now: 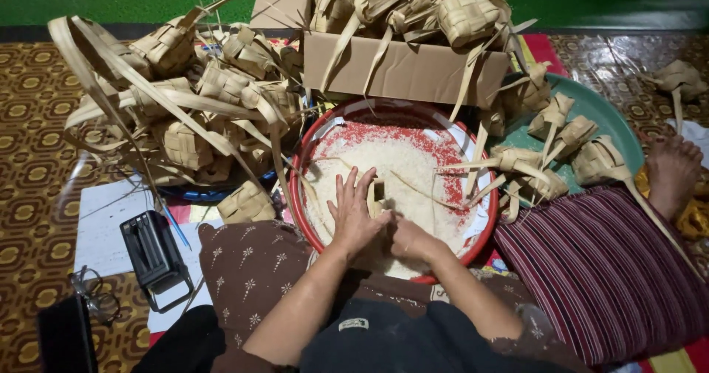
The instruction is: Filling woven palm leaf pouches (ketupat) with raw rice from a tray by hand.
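A small woven palm-leaf pouch stands upright in the rice at the lower middle of the frame, held between both hands. The left hand lies flat-fingered against the pouch's left side, its fingers spread and pointing up the frame, while the right hand sits curled just below and right of it, fingers tucked in; whether it pinches the pouch or scoops rice I cannot tell. Both hands rest inside a round red basin lined with a red-speckled white cloth. Left of the basin, in the lower left, a black stapler-like tool lies on white paper, with a pair of glasses near it. In the lower right a striped maroon cushion touches the basin's edge, and a bare foot shows beyond it. Farther up, a heap of empty woven pouches fills the upper left, a green tray carries more at the right, and a cardboard box piled with pouches sits at the top centre.
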